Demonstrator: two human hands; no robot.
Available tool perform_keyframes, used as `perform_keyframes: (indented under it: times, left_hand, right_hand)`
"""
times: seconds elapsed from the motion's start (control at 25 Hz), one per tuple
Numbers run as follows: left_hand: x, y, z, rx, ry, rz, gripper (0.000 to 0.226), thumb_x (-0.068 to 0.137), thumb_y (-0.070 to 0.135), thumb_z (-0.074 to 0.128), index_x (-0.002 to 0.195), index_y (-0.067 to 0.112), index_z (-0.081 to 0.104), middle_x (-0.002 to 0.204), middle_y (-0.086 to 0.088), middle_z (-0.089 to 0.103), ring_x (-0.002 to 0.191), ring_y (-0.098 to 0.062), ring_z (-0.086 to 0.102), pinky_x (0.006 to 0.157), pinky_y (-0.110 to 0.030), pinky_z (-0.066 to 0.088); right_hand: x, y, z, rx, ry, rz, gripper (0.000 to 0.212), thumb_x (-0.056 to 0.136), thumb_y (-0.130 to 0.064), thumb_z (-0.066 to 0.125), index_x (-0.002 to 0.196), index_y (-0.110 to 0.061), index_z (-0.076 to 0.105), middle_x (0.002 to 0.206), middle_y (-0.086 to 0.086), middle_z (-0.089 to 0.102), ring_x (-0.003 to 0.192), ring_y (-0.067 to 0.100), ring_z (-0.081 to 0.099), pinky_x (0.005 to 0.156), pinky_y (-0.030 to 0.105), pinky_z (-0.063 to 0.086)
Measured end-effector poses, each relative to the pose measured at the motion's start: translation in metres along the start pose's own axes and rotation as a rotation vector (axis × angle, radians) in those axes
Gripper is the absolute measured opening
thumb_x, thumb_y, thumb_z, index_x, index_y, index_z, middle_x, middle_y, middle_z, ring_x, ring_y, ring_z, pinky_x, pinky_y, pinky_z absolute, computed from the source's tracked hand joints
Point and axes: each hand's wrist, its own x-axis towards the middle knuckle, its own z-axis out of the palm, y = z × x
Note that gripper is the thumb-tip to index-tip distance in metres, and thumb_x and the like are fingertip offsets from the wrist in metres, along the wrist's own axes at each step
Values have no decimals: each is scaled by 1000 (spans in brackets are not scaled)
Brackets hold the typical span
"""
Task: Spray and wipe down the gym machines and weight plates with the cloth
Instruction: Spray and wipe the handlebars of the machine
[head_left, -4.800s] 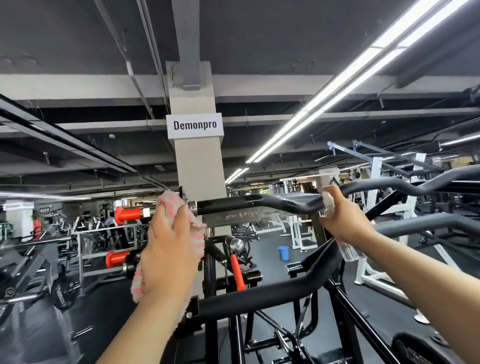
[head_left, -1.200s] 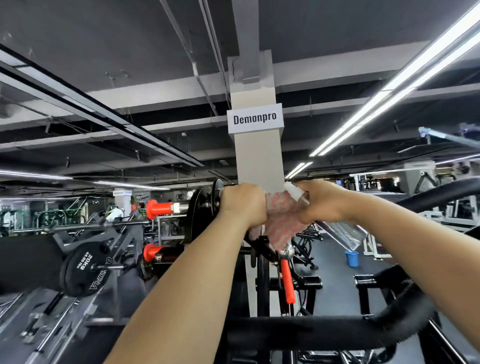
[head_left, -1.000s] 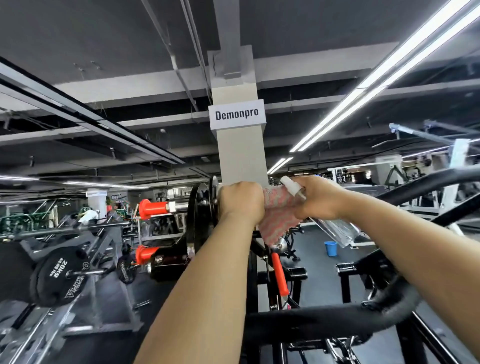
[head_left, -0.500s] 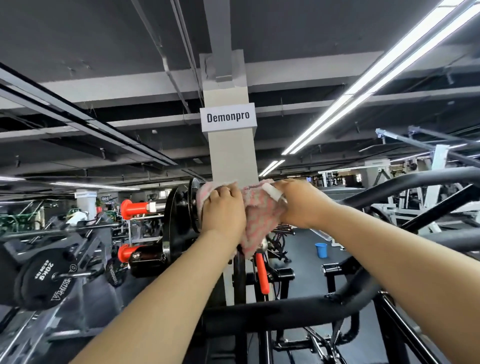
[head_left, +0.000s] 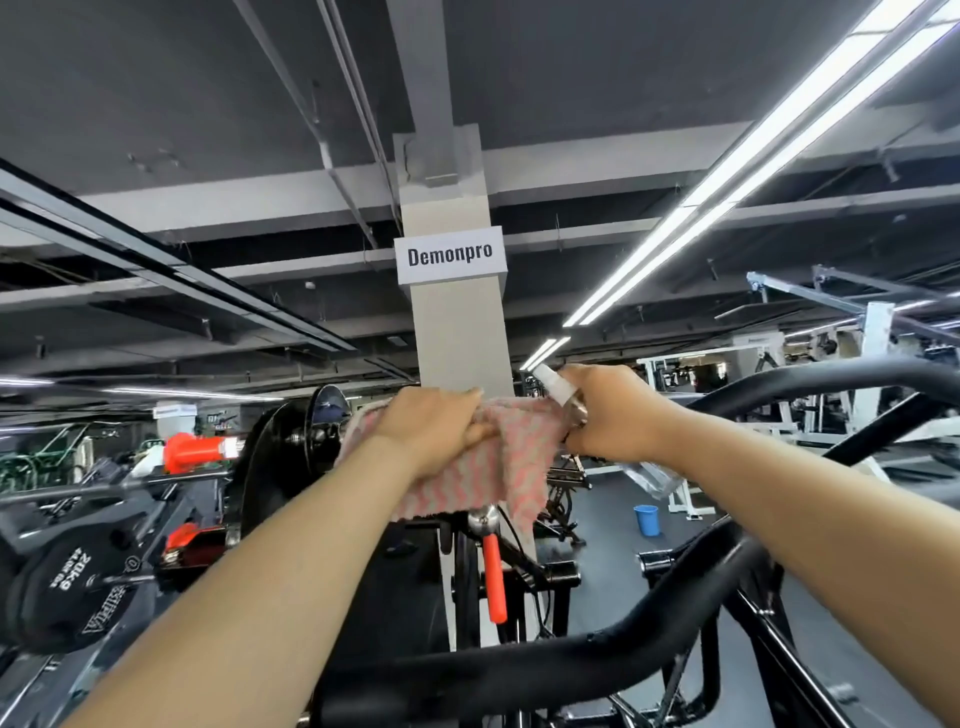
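A pink-and-grey zigzag cloth (head_left: 511, 467) hangs spread between my two hands at chest height. My left hand (head_left: 434, 428) grips its upper left part. My right hand (head_left: 613, 410) holds a clear spray bottle (head_left: 649, 475) with its white nozzle (head_left: 550, 382) pointing up-left, and its fingers also pinch the cloth's right edge. Just left of the cloth, black weight plates (head_left: 283, 467) sit on the machine's sleeve. What the cloth covers is hidden.
The black machine's curved handle bars (head_left: 597, 654) cross below and to the right of my arms. An orange lever (head_left: 493, 577) hangs under the cloth. A 20 kg plate (head_left: 72, 582) lies at lower left. A pillar (head_left: 457, 332) stands behind, a blue bucket (head_left: 647, 519) on the floor.
My left hand left the handle bar it was wiping and came to the right hand. Both hands have pulled the bunched cloth open, so it now hangs wider.
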Motion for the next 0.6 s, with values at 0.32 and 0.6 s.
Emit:
perform_keyframes:
  times: [0.32, 0.6]
  left_hand:
    - [32, 31, -13, -239, -122, 14, 44, 87, 66, 39, 93, 24, 52, 106, -5, 64, 98, -27, 58, 69, -30, 35]
    - [41, 43, -8, -98, 4, 61, 51, 97, 55, 19, 97, 21, 58, 110, -10, 64, 101, -30, 58, 70, -31, 34]
  right_hand:
    - [1, 30, -8, -59, -2, 77, 18, 77, -13, 63, 93, -12, 54, 81, 1, 59, 78, 21, 57, 60, 25, 44]
    - [-11, 43, -5, 59, -47, 118, 25, 69, -6, 68, 90, -15, 56, 77, -3, 59, 74, 17, 57, 60, 23, 45]
